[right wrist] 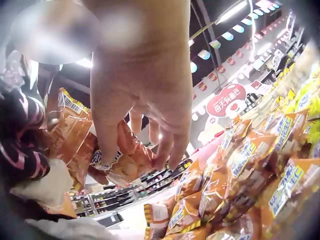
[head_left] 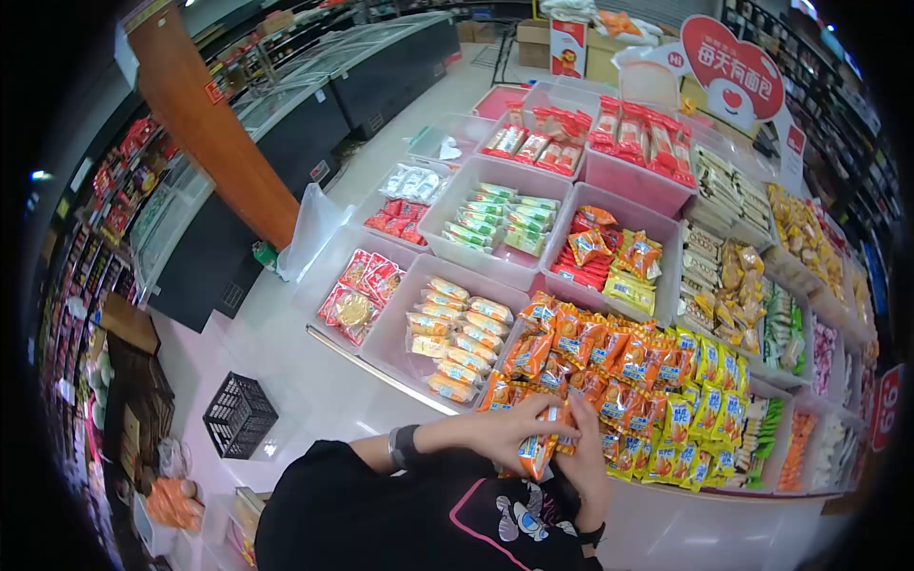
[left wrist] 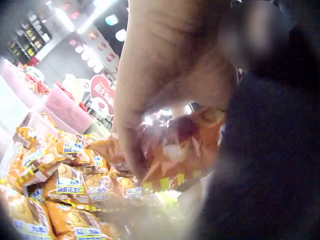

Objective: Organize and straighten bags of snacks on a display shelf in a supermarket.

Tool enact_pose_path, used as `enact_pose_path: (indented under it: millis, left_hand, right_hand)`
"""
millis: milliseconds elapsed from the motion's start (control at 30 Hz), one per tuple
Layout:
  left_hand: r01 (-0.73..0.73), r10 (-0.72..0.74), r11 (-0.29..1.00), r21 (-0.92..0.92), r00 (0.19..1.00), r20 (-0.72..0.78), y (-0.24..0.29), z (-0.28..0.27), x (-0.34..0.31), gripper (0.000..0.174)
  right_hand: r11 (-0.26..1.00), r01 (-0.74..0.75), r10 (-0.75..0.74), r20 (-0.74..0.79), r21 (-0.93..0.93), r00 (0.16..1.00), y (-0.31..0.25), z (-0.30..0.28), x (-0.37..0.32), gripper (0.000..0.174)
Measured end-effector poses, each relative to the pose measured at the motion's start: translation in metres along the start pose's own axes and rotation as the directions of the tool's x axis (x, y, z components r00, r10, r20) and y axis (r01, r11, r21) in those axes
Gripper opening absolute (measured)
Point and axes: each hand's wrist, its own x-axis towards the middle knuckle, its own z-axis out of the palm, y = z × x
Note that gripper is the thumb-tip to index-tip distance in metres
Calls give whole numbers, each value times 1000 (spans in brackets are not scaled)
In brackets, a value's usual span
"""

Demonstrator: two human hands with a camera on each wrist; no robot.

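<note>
Both hands are together in front of the dark shirt, close to the near edge of the display. My left hand [head_left: 505, 430] curls over an orange snack packet [head_left: 535, 455], and the right hand [head_left: 585, 455] grips from the other side. In the right wrist view, fingers and thumb of the right hand [right wrist: 142, 95] pinch a shiny orange packet [right wrist: 127, 165]; beside it is another orange packet [right wrist: 70, 135] with a barcode. The left wrist view has the left hand's fingers bent over a crinkled orange packet [left wrist: 175, 150]. Just beyond lies a heap of matching orange packets [head_left: 595, 347].
Yellow packets [head_left: 700, 400] adjoin the orange heap. Behind stand plastic bins of wrapped snacks, among them cream-coloured rolls [head_left: 457, 333] and green-and-white packets [head_left: 500, 219]. A heart-shaped red sign [head_left: 733, 71] rises at the back. A black crate [head_left: 240, 416] sits on the floor at left.
</note>
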Motion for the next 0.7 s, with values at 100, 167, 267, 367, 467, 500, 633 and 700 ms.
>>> enact_pose_path:
  millis: [100, 167, 267, 367, 467, 500, 633, 700]
  left_hand:
    - [-10, 7, 997, -75, 999, -40, 4, 17, -8, 81]
    - [12, -17, 991, -133, 999, -32, 13, 29, -12, 85]
    - [0, -6, 994, -111, 999, -51, 24, 49, -12, 98]
    - [-33, 24, 997, -64, 991, -135, 40, 70, -16, 107]
    - [-42, 29, 998, -43, 962, -271, 42, 111, -15, 113]
    - [-55, 31, 997, -61, 940, -341, 48, 125, -15, 114]
    - [85, -115, 992, -91, 904, -413, 82, 170, -16, 103]
    - [85, -141, 986, -144, 885, -443, 98, 187, -18, 100]
  right_hand:
    - [998, 45, -45, 10, 36, 999, 7, 11, -16, 81]
    - [997, 81, -81, 7, 21, 997, 2, 10, -25, 81]
    - [999, 33, -33, 14, -33, 999, -10, -2, -39, 82]
    - [998, 20, -15, 77, -55, 997, -9, -11, -55, 80]
    - [997, 34, -27, 99, -71, 995, -6, -21, -76, 75]
    - [996, 42, -33, 126, -73, 991, 0, -24, -88, 75]
    - [974, 123, -133, -43, -189, 990, 6, -34, -130, 58]
    - [998, 31, -34, -44, -53, 998, 10, -44, -149, 53]
